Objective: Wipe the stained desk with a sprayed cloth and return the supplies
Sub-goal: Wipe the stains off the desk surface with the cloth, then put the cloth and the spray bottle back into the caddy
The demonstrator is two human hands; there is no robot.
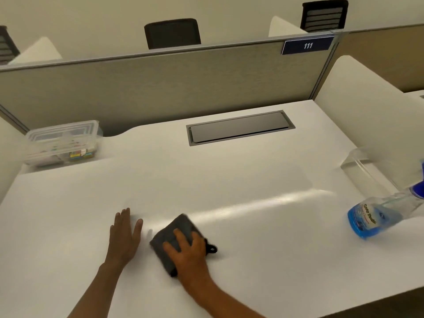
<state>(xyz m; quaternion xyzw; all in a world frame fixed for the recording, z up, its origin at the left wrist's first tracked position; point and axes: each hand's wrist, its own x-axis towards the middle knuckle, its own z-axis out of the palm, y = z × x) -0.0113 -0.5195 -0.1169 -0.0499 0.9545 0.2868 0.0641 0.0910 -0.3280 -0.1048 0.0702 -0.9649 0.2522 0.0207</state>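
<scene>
A folded dark grey cloth lies flat on the white desk, near its front middle. My right hand presses down on the cloth with fingers spread over it. A small loop sticks out from the cloth's right side. My left hand rests flat on the desk just left of the cloth, fingers together, holding nothing. A spray bottle with blue liquid stands at the desk's right edge, far from both hands. I see no clear stain on the surface.
A clear plastic box with small items sits at the back left. A grey cable hatch is set into the desk's far middle. A grey partition closes the back; white side panels flank the desk. Chairs stand beyond.
</scene>
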